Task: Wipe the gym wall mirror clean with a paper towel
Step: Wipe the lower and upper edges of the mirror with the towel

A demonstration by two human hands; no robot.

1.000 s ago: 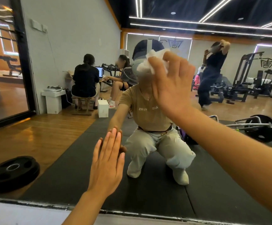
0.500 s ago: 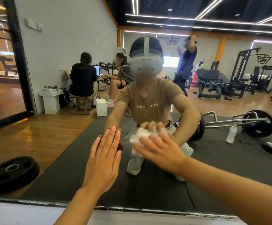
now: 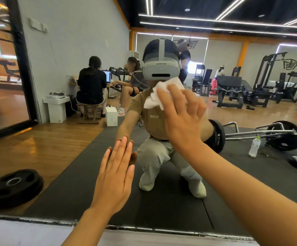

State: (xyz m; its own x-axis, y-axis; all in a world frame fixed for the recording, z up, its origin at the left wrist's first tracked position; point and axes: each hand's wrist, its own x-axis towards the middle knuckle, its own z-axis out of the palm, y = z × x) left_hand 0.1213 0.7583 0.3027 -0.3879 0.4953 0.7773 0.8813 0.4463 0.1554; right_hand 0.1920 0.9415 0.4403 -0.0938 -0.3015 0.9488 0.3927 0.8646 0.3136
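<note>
The gym wall mirror [image 3: 59, 153] fills the view, and its bottom edge runs just above a pale ledge. My right hand [image 3: 181, 119] presses a crumpled white paper towel [image 3: 161, 95] flat against the glass at about chest height, fingers straight and spread. The towel sticks out above and to the left of my fingers. Lower and to the left, my left hand [image 3: 115, 176] lies flat on the mirror with its fingers together and pointing up, holding nothing. My crouching reflection shows behind both hands.
The pale ledge [image 3: 28, 233] runs below the mirror's bottom edge. In the reflection are a black weight plate [image 3: 13, 188] at lower left, a barbell [image 3: 261, 134] and a water bottle [image 3: 254, 146] on the dark mat at right, people seated at a desk, and gym machines.
My right hand moved the towel from head height down to waist height, then back up to chest height. My left hand has stayed flat on the glass.
</note>
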